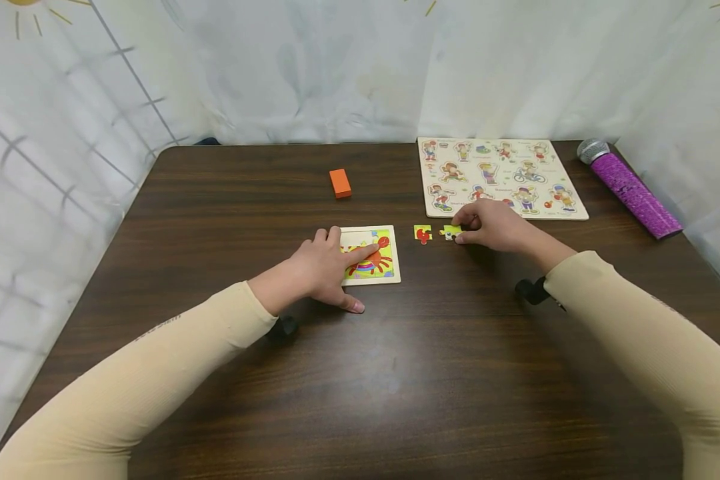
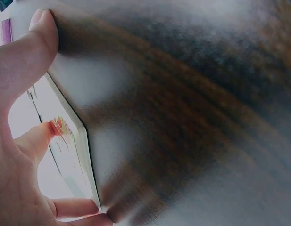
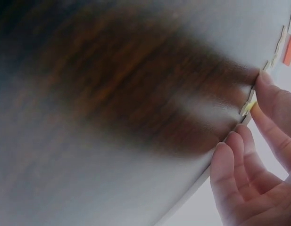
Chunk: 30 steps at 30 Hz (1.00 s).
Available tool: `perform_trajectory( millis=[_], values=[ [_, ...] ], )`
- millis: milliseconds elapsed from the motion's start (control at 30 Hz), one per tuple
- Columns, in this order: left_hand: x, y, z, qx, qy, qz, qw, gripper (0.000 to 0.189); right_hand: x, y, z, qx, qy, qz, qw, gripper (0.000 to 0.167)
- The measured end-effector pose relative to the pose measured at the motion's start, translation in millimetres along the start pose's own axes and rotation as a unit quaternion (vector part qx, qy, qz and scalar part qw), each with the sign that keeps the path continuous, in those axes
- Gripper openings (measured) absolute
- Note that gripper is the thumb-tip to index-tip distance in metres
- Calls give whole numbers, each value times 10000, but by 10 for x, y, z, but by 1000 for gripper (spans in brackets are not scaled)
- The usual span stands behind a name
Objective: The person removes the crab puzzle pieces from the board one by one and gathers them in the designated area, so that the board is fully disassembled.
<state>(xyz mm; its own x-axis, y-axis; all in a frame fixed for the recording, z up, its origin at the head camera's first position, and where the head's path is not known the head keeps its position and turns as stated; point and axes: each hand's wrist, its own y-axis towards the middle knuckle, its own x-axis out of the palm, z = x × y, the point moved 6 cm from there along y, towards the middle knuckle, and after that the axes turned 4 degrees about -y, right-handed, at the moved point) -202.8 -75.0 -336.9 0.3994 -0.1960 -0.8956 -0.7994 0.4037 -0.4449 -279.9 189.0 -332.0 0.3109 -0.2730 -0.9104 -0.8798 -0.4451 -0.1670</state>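
Pinched knobbed yellow jigsaw piece (image 1: 449, 231) in right grip (image 1: 493, 225) | held it just right of red-patterned piece (image 1: 423, 233) | spread left grip (image 1: 324, 267) over wooden-framed crab puzzle (image 1: 372, 268) on wood-grain tabletop (image 1: 396, 380)

Table (image 1: 228, 190): dark brown wood-grain top, rounded far left corner; pale light reflection (image 1: 396, 380) at near centre. Far curtain (image 1: 348, 73): white, faint grey leaf print. Left curtain (image 1: 54, 180): white, dark crossing lines, yellow sun motif (image 1: 24, 3) above. Right curtain (image 1: 672, 87): white, sun motif at upper corner.
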Motion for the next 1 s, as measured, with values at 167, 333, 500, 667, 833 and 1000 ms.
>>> perform_trajectory(
  millis=[167, 333, 500, 667, 833, 1000],
  values=[
    [0, -9, -2, 13, -4, -2, 10000, 110, -4, -8, -11, -11, -25, 20, 10000, 26],
    [-7, -20, -4, 50, -22, 25, 10000, 110, -49, -7, -145, -174, -77, 366, 9991, 25],
    [-2, -25, -21, 93, -72, 68, 9999, 110, 60, 114, -539, -786, -61, 232, 9966, 27],
    [12, -34, -28, 129, -195, 50, 9997, 108, 255, 264, -926, -1316, -212, -66, 9911, 30],
    [20, -36, -17, 185, -235, 12, 9996, 105, 343, 362, -1103, -1516, -307, -238, 9877, 25],
    [32, -36, -11, 222, -235, 15, 9995, 102, 360, 386, -1135, -1540, -338, -397, 9867, 25]
  ],
)
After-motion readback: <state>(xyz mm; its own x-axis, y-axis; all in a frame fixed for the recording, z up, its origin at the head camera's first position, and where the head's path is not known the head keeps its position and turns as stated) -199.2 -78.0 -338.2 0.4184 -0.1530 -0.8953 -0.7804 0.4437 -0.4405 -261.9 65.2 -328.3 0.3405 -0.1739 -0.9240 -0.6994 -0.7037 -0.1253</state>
